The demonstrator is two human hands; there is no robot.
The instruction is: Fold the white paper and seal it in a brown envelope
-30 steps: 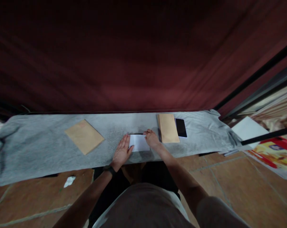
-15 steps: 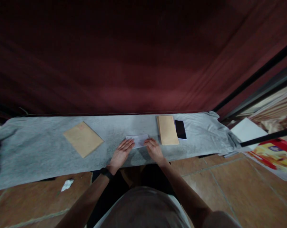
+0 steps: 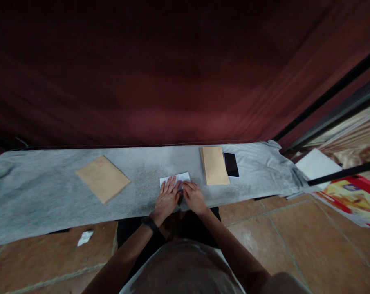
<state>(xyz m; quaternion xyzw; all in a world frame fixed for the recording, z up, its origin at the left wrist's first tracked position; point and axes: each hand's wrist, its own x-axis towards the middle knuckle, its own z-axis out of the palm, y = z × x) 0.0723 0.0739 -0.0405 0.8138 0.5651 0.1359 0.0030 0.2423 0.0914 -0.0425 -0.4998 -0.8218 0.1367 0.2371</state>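
A folded white sheet of paper (image 3: 185, 176) lies on the grey cloth in front of me, its lower part covered by my hands. My left hand (image 3: 167, 198) rests flat across it with the fingers spread. At the paper's lower right edge is my right hand (image 3: 194, 197), its fingers bent together and pressed on the paper close to the left fingertips. To the right lies a small stack of brown envelopes (image 3: 214, 166), with a dark-screened phone (image 3: 231, 165) alongside. A single brown envelope (image 3: 103, 179) lies at an angle on the left.
The grey cloth (image 3: 43, 192) covers a long, narrow surface against a dark red panel (image 3: 172, 98). Beyond its right end are a white sheet (image 3: 316, 165) and a red and yellow printed package (image 3: 353, 198). A crumpled white scrap (image 3: 85, 237) lies on the tiled floor.
My left hand has slid right over the paper, from its left end towards its middle. The right hand has shifted slightly left, so the two hands are now almost touching.
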